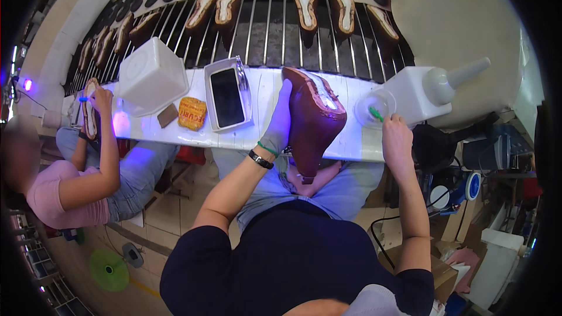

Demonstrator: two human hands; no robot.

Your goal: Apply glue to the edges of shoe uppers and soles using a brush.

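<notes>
While our left hand [280, 111] grips the left side of the shoe [310, 126], fingers partly hidden, our right hand [398, 137] pinches the brush [376, 114] at the dish [359, 116]; between our hands, the upturned sole's [322, 92] long axis slants far-left to near-right.

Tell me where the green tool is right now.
In the head view, right of centre, the green tool is in the right hand, at the round dish just left of the white plastic bottle.
</notes>
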